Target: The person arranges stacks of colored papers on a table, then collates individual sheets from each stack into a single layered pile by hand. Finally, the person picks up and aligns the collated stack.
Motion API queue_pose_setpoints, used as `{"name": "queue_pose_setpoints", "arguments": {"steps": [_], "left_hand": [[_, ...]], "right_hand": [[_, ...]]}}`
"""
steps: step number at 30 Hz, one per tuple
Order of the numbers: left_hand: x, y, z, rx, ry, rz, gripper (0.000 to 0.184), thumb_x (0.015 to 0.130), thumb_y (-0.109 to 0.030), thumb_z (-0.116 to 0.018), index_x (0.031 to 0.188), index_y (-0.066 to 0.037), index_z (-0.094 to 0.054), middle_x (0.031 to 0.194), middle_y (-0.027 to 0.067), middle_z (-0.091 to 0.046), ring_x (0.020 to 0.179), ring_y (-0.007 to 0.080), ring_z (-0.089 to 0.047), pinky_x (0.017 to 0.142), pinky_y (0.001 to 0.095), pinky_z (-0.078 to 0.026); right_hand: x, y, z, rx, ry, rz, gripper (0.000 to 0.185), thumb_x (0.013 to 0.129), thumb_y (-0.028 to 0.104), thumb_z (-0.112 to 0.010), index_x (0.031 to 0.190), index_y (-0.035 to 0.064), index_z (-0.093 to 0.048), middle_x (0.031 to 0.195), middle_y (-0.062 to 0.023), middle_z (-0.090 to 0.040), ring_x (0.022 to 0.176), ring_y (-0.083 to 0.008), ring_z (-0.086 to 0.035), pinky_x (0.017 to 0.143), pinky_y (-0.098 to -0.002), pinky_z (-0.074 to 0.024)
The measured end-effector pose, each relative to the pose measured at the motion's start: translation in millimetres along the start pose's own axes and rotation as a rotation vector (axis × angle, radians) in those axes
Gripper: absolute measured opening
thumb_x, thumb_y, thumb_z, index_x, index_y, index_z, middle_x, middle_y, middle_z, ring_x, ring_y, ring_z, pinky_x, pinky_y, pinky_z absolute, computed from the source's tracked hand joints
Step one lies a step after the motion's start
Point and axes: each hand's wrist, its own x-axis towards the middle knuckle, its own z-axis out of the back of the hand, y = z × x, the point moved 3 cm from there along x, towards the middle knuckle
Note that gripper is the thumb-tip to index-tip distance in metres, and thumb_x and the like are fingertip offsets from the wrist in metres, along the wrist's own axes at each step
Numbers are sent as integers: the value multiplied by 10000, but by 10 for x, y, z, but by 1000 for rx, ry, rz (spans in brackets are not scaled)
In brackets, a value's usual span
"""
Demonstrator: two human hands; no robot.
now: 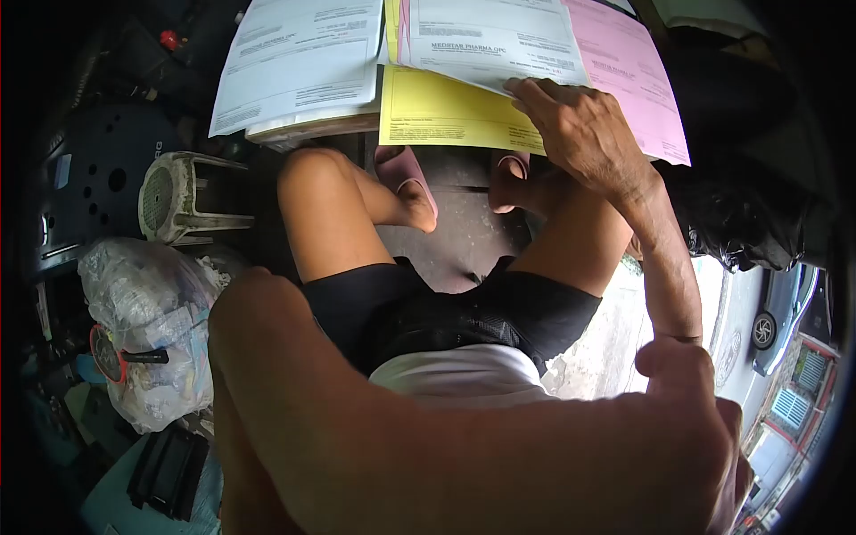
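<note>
My right hand [580,125] reaches in from the right, its bent fingers at the lower edge of a white printed form [490,40] headed "MEDSTAR PHARMA OPC". That edge bows up over a yellow form [446,111], which hangs past the table's near edge. Pink forms [629,80] lie to the right, partly under my wrist. On the left side of the table is another white form [299,62]. My left arm crosses low and close to the camera. At its end my left hand [700,401] is curled around my right forearm; most of its fingers are hidden.
A wooden table edge [312,129] sits just beyond my knees. On the left are a weathered plastic stool [192,196] and a bulging clear plastic bag [152,330]. Black plastic bags [749,218] are at the right, and a car [785,316] stands outside on the street.
</note>
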Motion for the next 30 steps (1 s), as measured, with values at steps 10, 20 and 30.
{"name": "queue_pose_setpoints", "arguments": {"steps": [10, 20, 30], "left_hand": [[-123, 251, 252, 225, -302, -59, 329, 831, -305, -789, 998, -25, -748, 1086, 98, -691, 1000, 266, -658, 740, 379, -566], [-527, 1645, -4, 1296, -94, 39, 322, 734, -184, -749, 1002, -5, -734, 1012, 90, -625, 1016, 273, -594, 767, 465, -525], [-275, 1746, 434, 530, -307, 344, 46, 824, -100, -778, 868, -96, -792, 816, 53, -721, 778, 270, -663, 714, 377, -539]], "right_hand": [[62, 2, 21, 34, -16, -68, 350, 970, 240, -677, 1284, 94, -625, 857, -139, -745, 749, -305, -735, 641, -411, -572], [215, -244, 115, 172, 2, -66, 210, 994, 167, -617, 1165, 65, -684, 720, -170, -713, 690, -332, -728, 663, -419, -574], [132, -119, 197, 269, 62, -25, 441, 1023, 436, -591, 1120, 19, -697, 626, -147, -684, 691, -334, -731, 731, -449, -581]]}}
